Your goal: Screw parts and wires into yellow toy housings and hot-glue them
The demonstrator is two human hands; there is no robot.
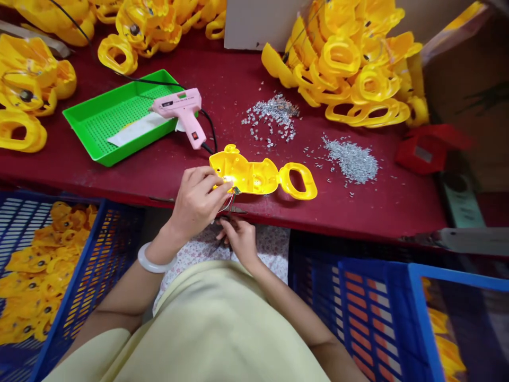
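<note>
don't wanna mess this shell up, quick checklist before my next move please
1. Left hand at the yellow plastic shell: ok, fingers at its left end.
2. Right hand grip: cannot tell; what its fingers hold is unclear.
3. Green circuit board fixed in place: cannot tell; it shows at the shell's near edge.
4. Pink glue gun set down: ok, by the green tray.
5. Silver screw pile apart from the shell: ok.
</note>
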